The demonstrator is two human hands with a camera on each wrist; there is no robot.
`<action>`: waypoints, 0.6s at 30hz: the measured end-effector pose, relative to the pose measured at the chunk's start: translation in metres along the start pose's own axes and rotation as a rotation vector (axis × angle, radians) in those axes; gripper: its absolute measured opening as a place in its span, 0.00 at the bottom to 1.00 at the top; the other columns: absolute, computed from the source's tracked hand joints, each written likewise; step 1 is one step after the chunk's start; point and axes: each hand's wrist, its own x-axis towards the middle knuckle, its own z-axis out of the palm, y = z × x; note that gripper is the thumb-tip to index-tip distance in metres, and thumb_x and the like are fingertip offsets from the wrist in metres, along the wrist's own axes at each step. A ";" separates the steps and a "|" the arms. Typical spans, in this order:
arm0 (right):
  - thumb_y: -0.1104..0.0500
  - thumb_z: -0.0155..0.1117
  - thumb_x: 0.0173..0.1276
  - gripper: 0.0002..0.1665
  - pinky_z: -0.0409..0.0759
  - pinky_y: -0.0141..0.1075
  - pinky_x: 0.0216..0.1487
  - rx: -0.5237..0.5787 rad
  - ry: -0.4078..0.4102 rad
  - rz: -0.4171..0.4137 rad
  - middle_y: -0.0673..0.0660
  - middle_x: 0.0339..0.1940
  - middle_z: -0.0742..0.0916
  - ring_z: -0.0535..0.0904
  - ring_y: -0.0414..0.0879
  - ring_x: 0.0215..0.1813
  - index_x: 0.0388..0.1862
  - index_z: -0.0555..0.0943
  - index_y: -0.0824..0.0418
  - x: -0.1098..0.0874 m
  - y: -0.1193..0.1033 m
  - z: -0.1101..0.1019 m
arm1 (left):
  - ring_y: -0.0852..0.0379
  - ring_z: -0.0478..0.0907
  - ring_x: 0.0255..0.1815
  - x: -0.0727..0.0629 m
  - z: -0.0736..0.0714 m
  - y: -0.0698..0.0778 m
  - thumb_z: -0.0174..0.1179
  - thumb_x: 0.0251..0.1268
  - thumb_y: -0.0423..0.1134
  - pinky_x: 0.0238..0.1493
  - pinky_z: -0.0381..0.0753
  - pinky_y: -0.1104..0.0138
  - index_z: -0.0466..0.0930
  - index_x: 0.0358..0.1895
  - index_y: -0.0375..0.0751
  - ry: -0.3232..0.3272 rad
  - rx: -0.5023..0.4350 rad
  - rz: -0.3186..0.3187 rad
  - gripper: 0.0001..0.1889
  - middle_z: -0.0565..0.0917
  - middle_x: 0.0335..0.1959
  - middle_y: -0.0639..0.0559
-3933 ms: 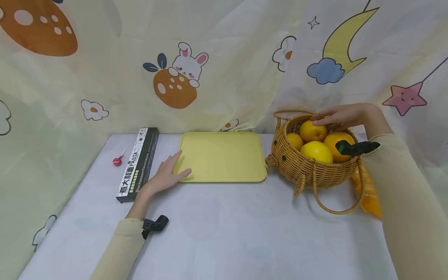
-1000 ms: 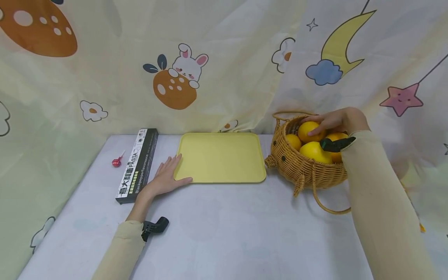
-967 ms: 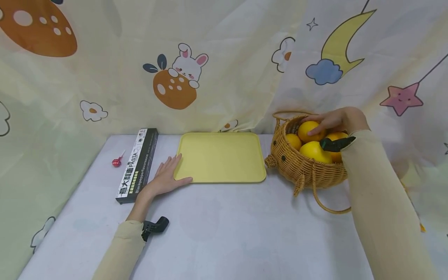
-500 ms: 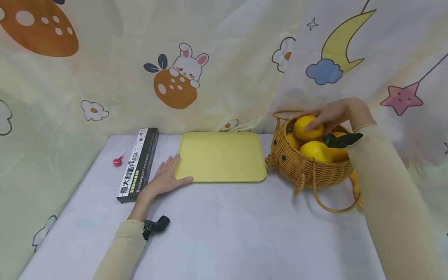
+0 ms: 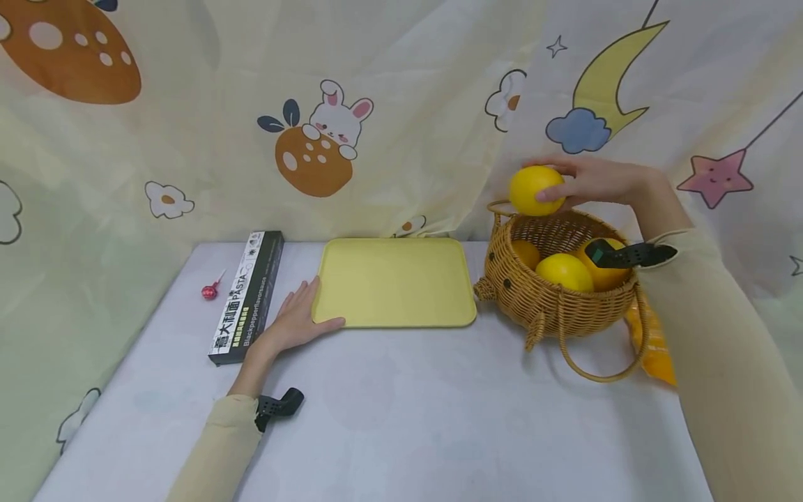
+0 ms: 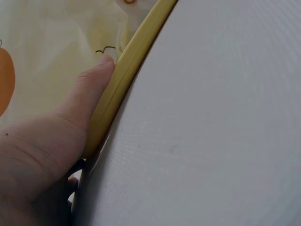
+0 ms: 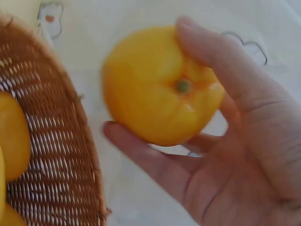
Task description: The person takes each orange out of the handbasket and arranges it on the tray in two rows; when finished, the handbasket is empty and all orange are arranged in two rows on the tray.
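Observation:
My right hand (image 5: 592,183) holds an orange (image 5: 533,189) above the back of the wicker basket (image 5: 533,307). In the right wrist view the thumb lies over the orange (image 7: 146,89) and the fingers curl under it, leaving its green stem end showing. Three more fruits sit inside the basket, among them a bright yellow one (image 5: 564,272). At the left front corner of the yellow tray (image 5: 395,282) rests my left hand (image 5: 296,317), fingers extended. Its thumb lies against the tray's front rim (image 6: 124,70) in the left wrist view.
A black-and-white pasta box (image 5: 247,296) lies just left of the tray, with a red lollipop (image 5: 210,291) beyond it. Behind the basket's right side is an orange packet (image 5: 655,348), partly covered by the right sleeve. A patterned cloth (image 5: 426,125) hangs along the table's back.
My right hand has gripped the orange and lifted it up and leftward out of the basket. The left hand has stayed at the tray's corner, its fingers shifting only slightly.

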 end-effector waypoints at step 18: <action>0.45 0.65 0.65 0.45 0.72 0.37 0.53 0.183 0.349 -0.040 0.58 0.69 0.66 0.68 0.51 0.58 0.77 0.56 0.42 0.012 -0.056 0.048 | 0.38 0.34 0.81 -0.001 0.000 0.001 0.60 0.56 0.69 0.80 0.33 0.46 0.35 0.78 0.34 0.004 -0.013 -0.004 0.61 0.42 0.80 0.36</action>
